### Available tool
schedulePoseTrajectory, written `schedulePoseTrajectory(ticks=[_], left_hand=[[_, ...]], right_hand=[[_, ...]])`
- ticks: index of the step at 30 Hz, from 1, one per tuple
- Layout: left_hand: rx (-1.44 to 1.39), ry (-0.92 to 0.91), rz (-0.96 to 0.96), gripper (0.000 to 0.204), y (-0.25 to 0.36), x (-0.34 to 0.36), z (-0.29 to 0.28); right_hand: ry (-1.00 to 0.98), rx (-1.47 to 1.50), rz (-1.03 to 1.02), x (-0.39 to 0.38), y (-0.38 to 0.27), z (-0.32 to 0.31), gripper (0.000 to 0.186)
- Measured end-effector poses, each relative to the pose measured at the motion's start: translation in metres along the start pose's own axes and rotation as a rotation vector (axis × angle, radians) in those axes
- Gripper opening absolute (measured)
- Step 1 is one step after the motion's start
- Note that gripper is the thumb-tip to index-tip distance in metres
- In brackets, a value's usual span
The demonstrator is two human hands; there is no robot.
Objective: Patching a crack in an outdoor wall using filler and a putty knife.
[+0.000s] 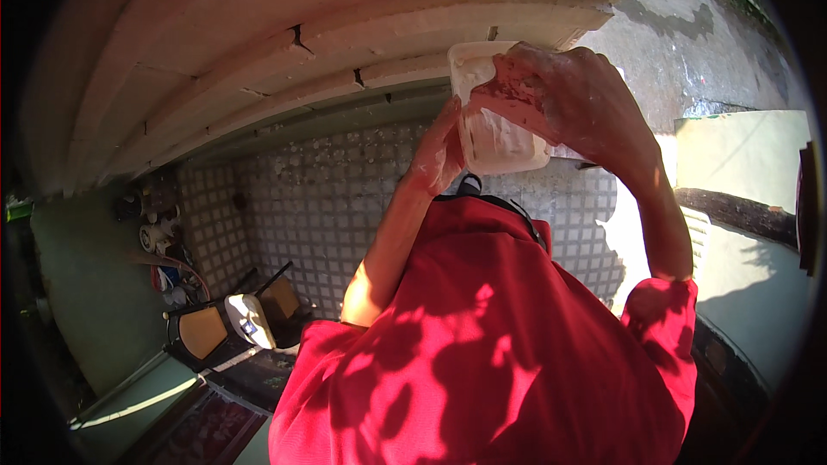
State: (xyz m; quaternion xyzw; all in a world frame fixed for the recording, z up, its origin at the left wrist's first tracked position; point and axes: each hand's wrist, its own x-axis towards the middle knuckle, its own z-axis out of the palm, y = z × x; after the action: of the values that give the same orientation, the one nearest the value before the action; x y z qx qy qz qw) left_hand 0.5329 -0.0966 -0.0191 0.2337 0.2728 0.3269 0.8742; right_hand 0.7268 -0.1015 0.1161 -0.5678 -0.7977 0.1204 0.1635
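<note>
A whitish, see-through plastic tub (506, 148) with rounded corners is held up in front of me. Pale paste or residue coats its inside. My left hand (441, 153) grips the tub along its left side, fingers partly hidden behind it. Over the tub's open top, my right hand (579, 95) reaches in from the right with its fingers bent together and pointing inside. White smears mark the back of this hand. Whatever the right fingers pinch, if anything, is hidden by the hand and shadow.
Beige ledges (345, 39) with dark cracks run across the top. Below is a checkered tile floor (319, 181). A chair (202, 331) with a pale cap (248, 320) stands at lower left, near piled items (164, 237). To the right are sunlit concrete (680, 34) and a dark log (741, 213).
</note>
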Motion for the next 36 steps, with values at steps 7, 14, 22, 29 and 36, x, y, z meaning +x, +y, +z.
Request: schedulePoseTrajectory(ticks=[7, 14, 22, 29, 36], left_hand=[[0.005, 0.043, 0.075, 0.059, 0.000, 0.007, 0.009], [0.025, 0.020, 0.078, 0.061, 0.004, 0.012, 0.011], [0.032, -0.014, 0.073, 0.062, -0.002, 0.019, 0.014], [-0.015, 0.041, 0.074, 0.058, 0.000, 0.020, 0.014], [-0.034, -0.070, 0.114, 0.058, 0.009, 0.026, 0.018]], right_hand=[[0.154, 0.351, 0.302, -0.016, 0.031, 0.043, 0.033], [0.255, 0.726, 0.454, -0.018, 0.026, 0.063, 0.035], [0.325, 0.931, 0.488, -0.022, 0.046, 0.091, 0.035], [0.403, 1.095, 0.533, -0.032, 0.045, 0.073, 0.033], [0.496, 1.178, 0.424, -0.029, 0.033, 0.042, 0.034]])
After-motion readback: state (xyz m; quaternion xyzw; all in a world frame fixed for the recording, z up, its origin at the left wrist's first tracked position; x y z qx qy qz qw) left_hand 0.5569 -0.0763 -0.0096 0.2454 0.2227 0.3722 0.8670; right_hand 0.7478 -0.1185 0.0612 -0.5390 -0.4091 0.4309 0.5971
